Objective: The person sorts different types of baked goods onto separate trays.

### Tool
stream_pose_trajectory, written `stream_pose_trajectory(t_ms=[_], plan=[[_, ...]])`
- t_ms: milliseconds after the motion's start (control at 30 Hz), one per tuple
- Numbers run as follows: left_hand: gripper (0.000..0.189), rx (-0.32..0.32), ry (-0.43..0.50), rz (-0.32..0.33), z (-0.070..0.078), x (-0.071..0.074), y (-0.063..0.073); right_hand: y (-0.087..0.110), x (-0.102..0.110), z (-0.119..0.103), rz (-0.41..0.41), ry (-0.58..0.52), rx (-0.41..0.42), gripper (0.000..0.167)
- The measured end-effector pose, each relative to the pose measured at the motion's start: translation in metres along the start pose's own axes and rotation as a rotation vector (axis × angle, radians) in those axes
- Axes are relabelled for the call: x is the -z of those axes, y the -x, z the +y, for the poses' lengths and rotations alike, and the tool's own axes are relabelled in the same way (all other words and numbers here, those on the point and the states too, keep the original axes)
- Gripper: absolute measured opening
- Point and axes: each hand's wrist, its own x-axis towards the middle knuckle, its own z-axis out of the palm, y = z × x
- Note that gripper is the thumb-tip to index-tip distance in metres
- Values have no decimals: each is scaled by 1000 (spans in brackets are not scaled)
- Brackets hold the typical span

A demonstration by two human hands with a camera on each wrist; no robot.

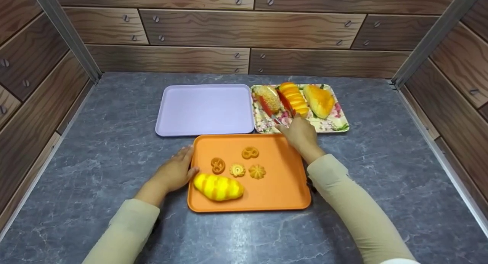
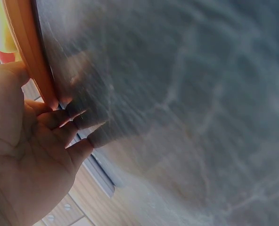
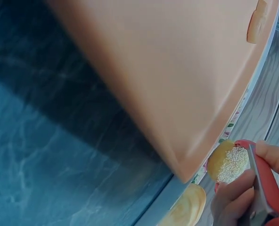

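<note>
Red-tipped tongs (image 1: 266, 104) are held in my right hand (image 1: 301, 133), their arms on both sides of a sesame-topped bread roll (image 1: 271, 98). The roll lies on a floral tray (image 1: 335, 126); in the right wrist view red tips also show on two sides of the sesame roll (image 3: 233, 165). My left hand (image 1: 176, 170) holds the left edge of an orange tray (image 1: 278, 195), thumb over the rim and fingers along the outside. On this tray are a yellow striped bread (image 1: 218, 188), two pretzels (image 1: 250, 153) and two round cookies (image 1: 257, 172).
A lilac tray (image 1: 206, 109) stands left of the floral one, behind the orange tray. Beside the sesame roll lie a sliced-look yellow loaf (image 1: 294, 98) and a triangular bun (image 1: 319, 101). Wood-patterned walls (image 1: 251, 28) enclose the grey marbled table (image 1: 114, 142) at the back and sides.
</note>
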Motion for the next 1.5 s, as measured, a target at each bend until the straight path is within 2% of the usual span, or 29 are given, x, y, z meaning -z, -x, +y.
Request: stream_pose_trajectory(t_ms=[400, 700, 867, 967, 1200, 1300, 1500], plan=[[67, -15, -3, 19, -1, -2, 0, -4, 0, 3, -20, 0, 2, 77], [67, -4, -9, 3, 0, -3, -1, -7, -1, 3, -41, 26, -18, 77], [68, 1, -9, -1, -1, -4, -1, -6, -1, 4, -25, -10, -21, 78], [68, -6, -17, 6, -2, -3, -2, -5, 0, 3, -16, -31, -16, 85], [68, -11, -14, 9, -2, -3, -2, -3, 10, 4, -29, -95, 4, 115], [68, -4, -12, 2, -2, -2, -2, -3, 14, 7, -45, -150, 13, 120], [68, -10, -7, 5, 0, -1, -1, 0, 17, 13, -54, -274, 34, 118]])
